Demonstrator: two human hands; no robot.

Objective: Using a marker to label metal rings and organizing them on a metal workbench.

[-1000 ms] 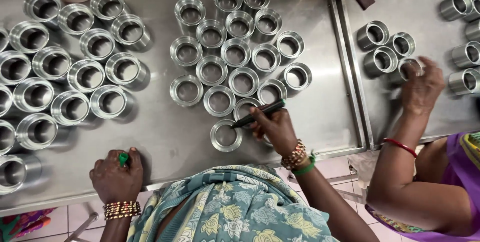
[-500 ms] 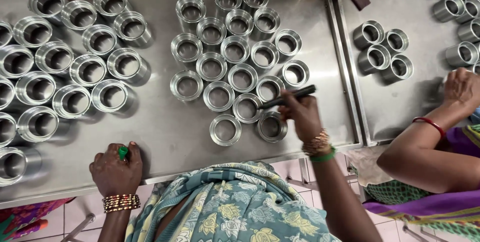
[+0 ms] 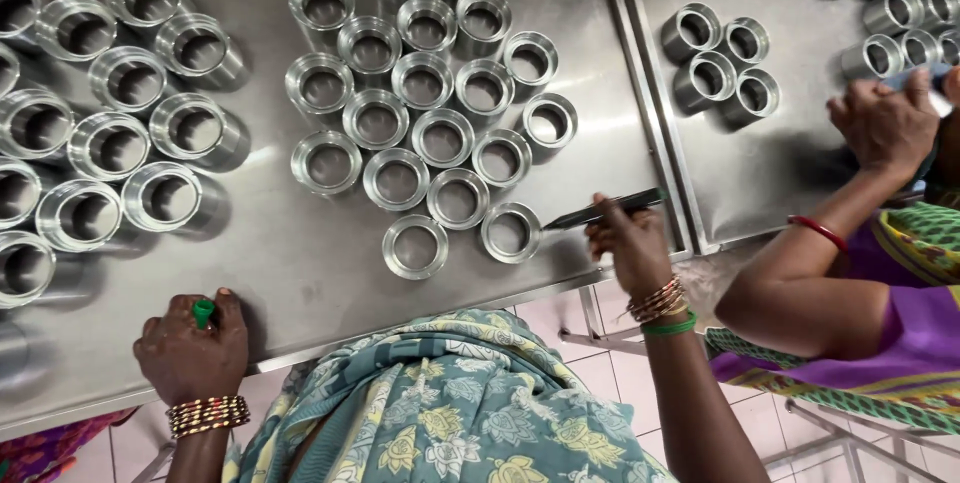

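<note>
Right hand (image 3: pixel 628 243) pinches slim black marker pen (image 3: pixel 603 210) — tip at short shiny metal ring (image 3: pixel 511 232); left hand (image 3: pixel 190 348) fisted around small green cap (image 3: pixel 203 312) on steel table (image 3: pixel 300 273).

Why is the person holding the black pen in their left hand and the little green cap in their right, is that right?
Not quite: the hands are swapped. The head view shows the black pen in the right hand, its tip at a shiny metal ring, and the little green cap in the left hand.
</note>
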